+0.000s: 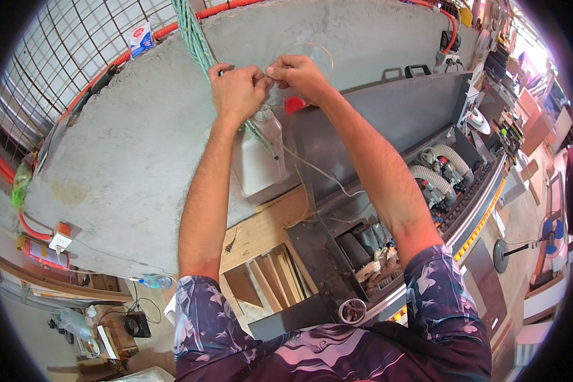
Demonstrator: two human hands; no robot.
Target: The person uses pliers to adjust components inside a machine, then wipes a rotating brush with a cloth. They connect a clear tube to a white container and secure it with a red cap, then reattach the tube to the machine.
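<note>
High against the grey wall, my left hand (239,94) and my right hand (300,76) meet with their fingertips pinched almost together. Between them runs a thin copper-coloured wire (323,48), whose loop arcs out above my right hand. A bundle of green rope (194,35) hangs down behind my left hand, and its lower end (261,137) comes out below my wrist. Under my hands are a clear plastic bottle (270,127) and a white container (254,172). A red cap-like object (293,104) shows beside my right wrist. My fingers cover part of the wire.
To the right, an open dark metal box (388,127) holds ribbed hoses (449,159) and tools. Wooden boards (277,280) stand below. A cup (352,311) sits near my body. At left are a socket (60,240) and wire mesh (70,51); a fan (552,235) stands far right.
</note>
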